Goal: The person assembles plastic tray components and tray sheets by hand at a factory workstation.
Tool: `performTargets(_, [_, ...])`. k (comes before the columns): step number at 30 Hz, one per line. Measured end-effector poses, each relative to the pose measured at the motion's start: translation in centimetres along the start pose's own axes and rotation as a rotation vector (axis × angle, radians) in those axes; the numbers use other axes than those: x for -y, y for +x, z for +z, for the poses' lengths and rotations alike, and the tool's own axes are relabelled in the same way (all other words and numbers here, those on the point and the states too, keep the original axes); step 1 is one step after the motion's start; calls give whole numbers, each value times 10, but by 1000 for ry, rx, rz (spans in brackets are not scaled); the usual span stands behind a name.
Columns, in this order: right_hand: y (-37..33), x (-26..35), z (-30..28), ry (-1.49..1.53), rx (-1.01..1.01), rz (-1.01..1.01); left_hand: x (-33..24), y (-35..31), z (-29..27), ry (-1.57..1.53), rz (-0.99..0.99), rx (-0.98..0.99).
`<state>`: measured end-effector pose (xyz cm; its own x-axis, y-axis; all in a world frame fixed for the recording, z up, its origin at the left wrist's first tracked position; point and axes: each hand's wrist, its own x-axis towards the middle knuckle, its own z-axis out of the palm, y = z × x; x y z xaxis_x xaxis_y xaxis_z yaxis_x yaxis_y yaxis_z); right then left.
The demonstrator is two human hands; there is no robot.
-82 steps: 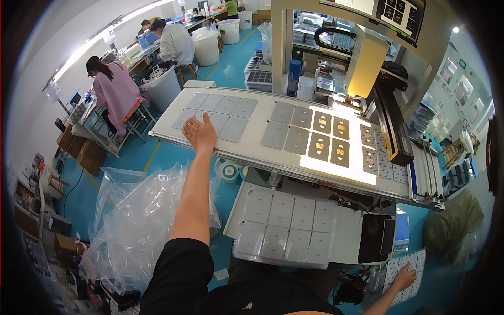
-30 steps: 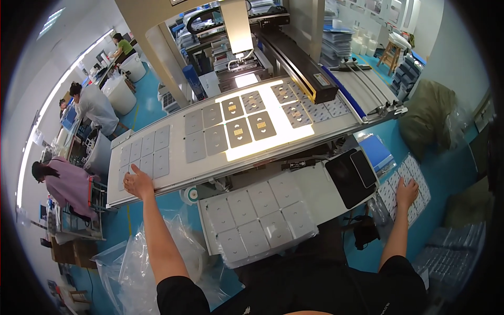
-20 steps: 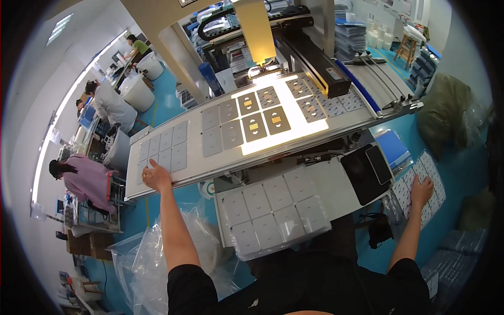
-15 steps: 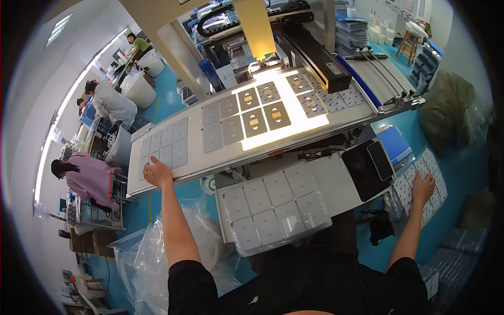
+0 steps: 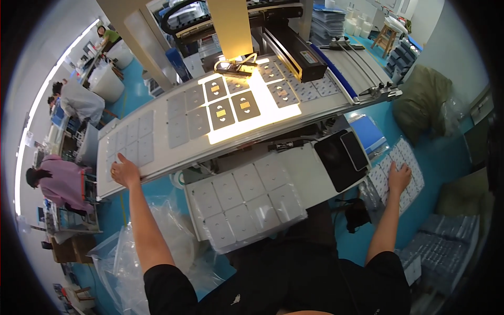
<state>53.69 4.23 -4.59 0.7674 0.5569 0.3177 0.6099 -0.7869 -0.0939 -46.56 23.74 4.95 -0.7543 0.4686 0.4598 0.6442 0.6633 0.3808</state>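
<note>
My left hand is at the near left corner of the long machine table, fingers spread, touching the edge of a pale grey sheet divided into rounded rectangles. Far to the right, my right hand lies with parted fingers on white sheets with small dark patterns. Between my arms, a grey card panel with clear film over it sits on a lower shelf. Dark grey cards with orange lines lie under bright light on the table. Fingertip contact of both hands is partly hidden.
A yellow-lit machine head and a black rail reach over the table. A phone rests on a black pad. Clear plastic bags fill the lower left. Other people work at benches on the far left.
The whole view has shifted, so the scene sits further left. The machine head has come nearer over a card in the far row. Both hands stay at about the same places.
</note>
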Motion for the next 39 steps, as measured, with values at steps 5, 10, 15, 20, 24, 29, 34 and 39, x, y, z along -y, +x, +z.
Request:
performTargets(5, [-2, -3, 8, 33, -137, -79, 2, 0, 4, -19, -29, -77])
performTargets(10, [-5, -2, 6, 32, -118, -122, 4, 6, 3, -2, -24, -87])
performTargets(15, [0, -10, 9, 20, -74, -50, -1, 0, 5, 18, -35, -98])
performTargets(20, [5, -9, 13, 20, -61, -67, -3, -5, -1, -1, -69, -59])
performTargets(24, [4, -8, 13, 9, -61, -68, -2, -5, -5, -35, -43, -62])
performTargets(29, [3, -7, 12, 1, -26, -50, -2, -4, -5, -38, -45, -55])
performTargets(34, [-1, -5, 9, 13, -20, -39, -4, -4, -7, -37, -38, -54])
performTargets(39, [-4, 7, -6, 44, -22, -47, -2, -4, -8, -52, -42, -38])
